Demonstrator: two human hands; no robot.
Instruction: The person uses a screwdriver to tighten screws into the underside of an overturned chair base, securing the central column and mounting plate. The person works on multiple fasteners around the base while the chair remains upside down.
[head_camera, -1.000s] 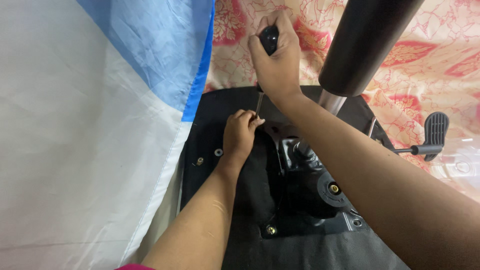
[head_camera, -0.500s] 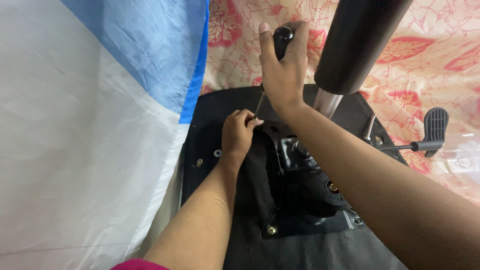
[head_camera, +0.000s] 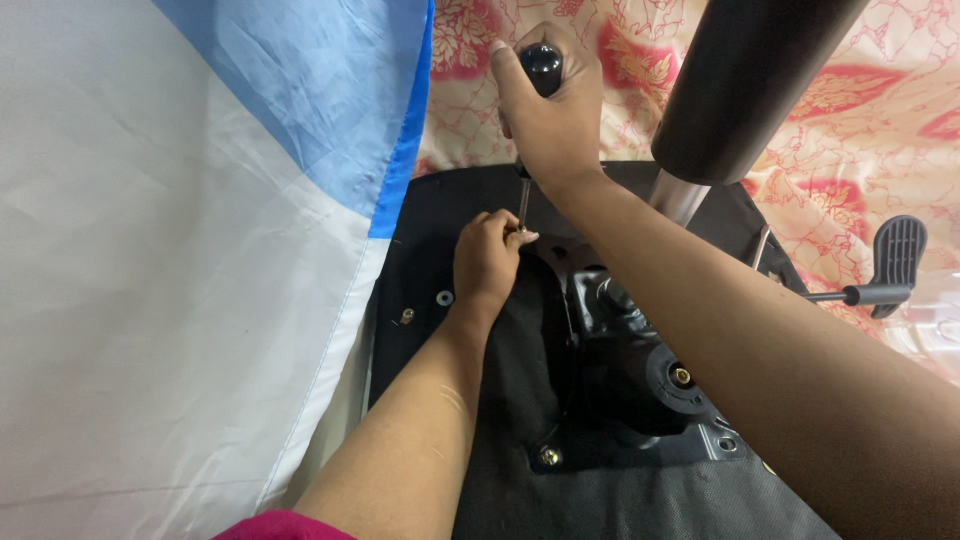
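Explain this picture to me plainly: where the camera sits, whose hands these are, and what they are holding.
The camera is worn on a person's head and looks down at their own two bare hands. Below lies the black underside of an office chair seat with its metal mechanism plate and a side lever. The right hand grips a screwdriver by its black handle, shaft pointing down. The left hand pinches at the screwdriver's tip, steadying it. White and blue cloth hangs at the left; a floral sheet lies behind.

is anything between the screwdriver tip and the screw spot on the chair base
Nothing visible blocks it. The black-handled screwdriver in the right hand runs straight down to the black metal chair plate, where the left hand's fingers pinch its tip, hiding the contact.
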